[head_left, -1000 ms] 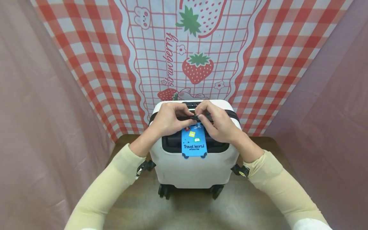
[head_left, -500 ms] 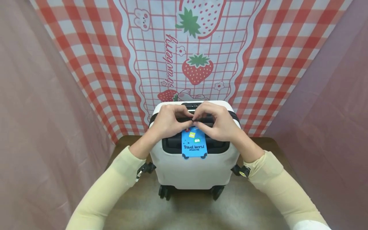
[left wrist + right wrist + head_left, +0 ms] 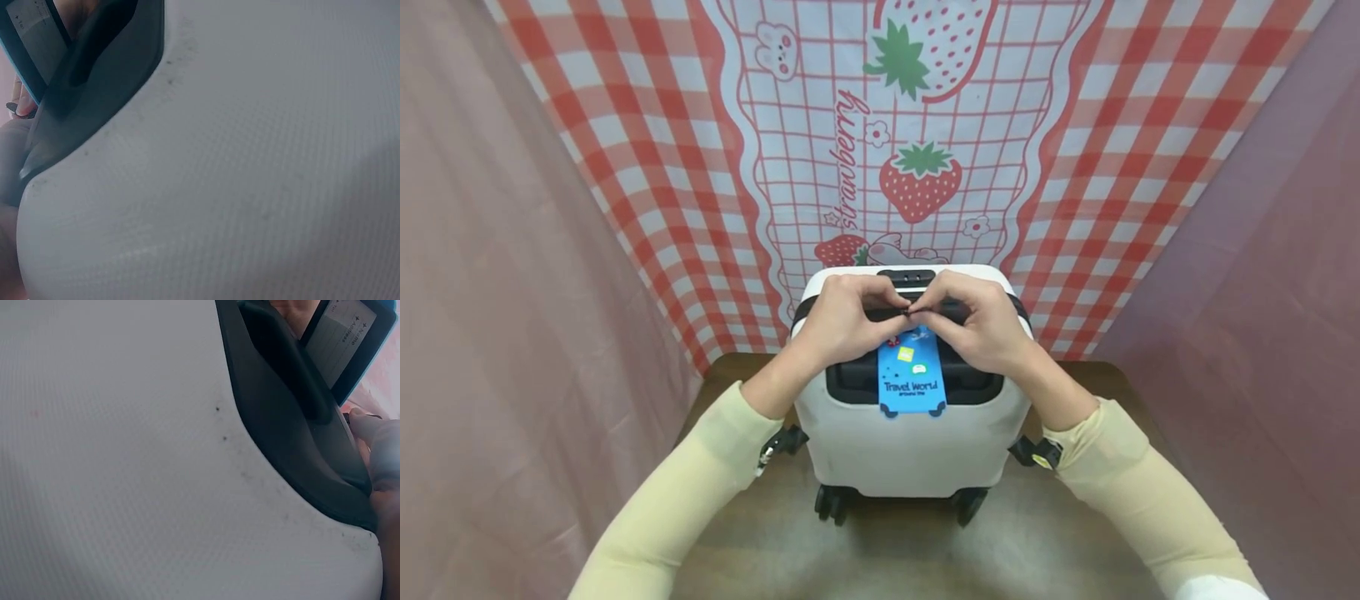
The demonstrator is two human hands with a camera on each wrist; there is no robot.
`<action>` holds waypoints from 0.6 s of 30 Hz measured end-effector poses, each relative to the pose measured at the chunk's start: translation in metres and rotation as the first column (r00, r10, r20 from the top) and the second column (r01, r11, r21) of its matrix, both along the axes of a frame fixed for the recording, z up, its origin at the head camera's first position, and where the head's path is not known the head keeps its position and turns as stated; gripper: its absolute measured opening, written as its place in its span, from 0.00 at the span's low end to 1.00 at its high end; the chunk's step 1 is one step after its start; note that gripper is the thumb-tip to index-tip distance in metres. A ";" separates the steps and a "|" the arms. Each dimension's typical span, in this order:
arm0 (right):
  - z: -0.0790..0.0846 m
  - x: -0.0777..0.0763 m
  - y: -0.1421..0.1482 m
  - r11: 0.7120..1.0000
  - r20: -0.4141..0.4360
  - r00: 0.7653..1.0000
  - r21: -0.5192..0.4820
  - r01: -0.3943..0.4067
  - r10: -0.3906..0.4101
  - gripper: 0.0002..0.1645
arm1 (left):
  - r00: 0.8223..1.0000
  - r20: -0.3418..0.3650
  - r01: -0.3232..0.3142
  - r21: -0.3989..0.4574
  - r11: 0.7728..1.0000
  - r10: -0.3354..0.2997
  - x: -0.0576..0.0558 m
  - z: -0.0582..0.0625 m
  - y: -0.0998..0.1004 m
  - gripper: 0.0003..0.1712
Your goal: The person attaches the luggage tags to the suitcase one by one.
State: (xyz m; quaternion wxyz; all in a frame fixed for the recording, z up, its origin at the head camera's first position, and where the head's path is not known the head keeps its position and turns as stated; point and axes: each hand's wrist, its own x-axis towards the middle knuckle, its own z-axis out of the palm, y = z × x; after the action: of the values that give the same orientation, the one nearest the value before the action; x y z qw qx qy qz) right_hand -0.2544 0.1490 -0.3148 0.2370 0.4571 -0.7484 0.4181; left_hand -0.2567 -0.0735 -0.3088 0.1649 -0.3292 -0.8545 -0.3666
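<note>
A white suitcase (image 3: 910,454) with black trim stands upright in front of me. A blue "Travel World" luggage tag (image 3: 912,383) hangs over the black recess around its handle. Above the tag, my left hand (image 3: 842,321) and right hand (image 3: 983,325) meet fingertip to fingertip, both pinching the tag's thin black strap (image 3: 907,312). Most of the strap is hidden by the fingers. In the right wrist view the back of the luggage tag (image 3: 340,347) shows a name and address card, and a bit of black strap (image 3: 347,417) sticks out by the fingers.
The suitcase's wheels (image 3: 972,505) rest on a wooden table (image 3: 895,558). A combination lock (image 3: 906,277) sits on top, just behind the hands. Behind hangs a red-checked strawberry cloth (image 3: 917,183), with pink curtains (image 3: 535,333) at both sides.
A second ago the right fingers held a black strap piece slightly apart from the left; now both hands' fingertips are together on the strap. The suitcase stays in place.
</note>
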 end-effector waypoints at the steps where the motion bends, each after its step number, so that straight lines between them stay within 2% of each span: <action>1: 0.000 0.000 0.000 1.000 0.001 1.000 -0.003 -0.001 0.001 0.11 | 1.000 -0.002 0.001 -0.001 1.000 -0.001 0.000 0.000 0.000 0.09; 6: -0.001 0.001 0.001 0.998 0.023 1.000 -0.052 -0.017 0.018 0.12 | 1.000 -0.016 0.027 -0.005 1.000 -0.027 -0.002 -0.003 0.000 0.10; 11: -0.002 0.000 -0.002 0.993 0.028 0.999 -0.121 -0.014 0.017 0.14 | 0.998 0.025 0.050 0.019 0.999 -0.051 -0.004 -0.005 -0.005 0.15; 14: -0.001 -0.001 -0.004 0.993 0.008 0.999 -0.114 0.041 -0.040 0.14 | 0.998 0.053 0.035 0.021 0.999 -0.036 -0.004 -0.005 -0.007 0.17; 18: -0.001 0.000 -0.004 0.981 -0.026 0.983 -0.079 0.179 -0.182 0.08 | 0.998 0.062 0.010 0.000 1.000 -0.010 -0.002 -0.003 -0.005 0.17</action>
State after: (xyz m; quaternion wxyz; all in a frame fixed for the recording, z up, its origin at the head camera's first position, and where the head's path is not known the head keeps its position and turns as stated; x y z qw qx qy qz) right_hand -0.2539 0.1450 -0.3154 0.3035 0.3849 -0.7663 0.4153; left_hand -0.2589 -0.0785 -0.3122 0.1366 -0.3219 -0.8576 -0.3771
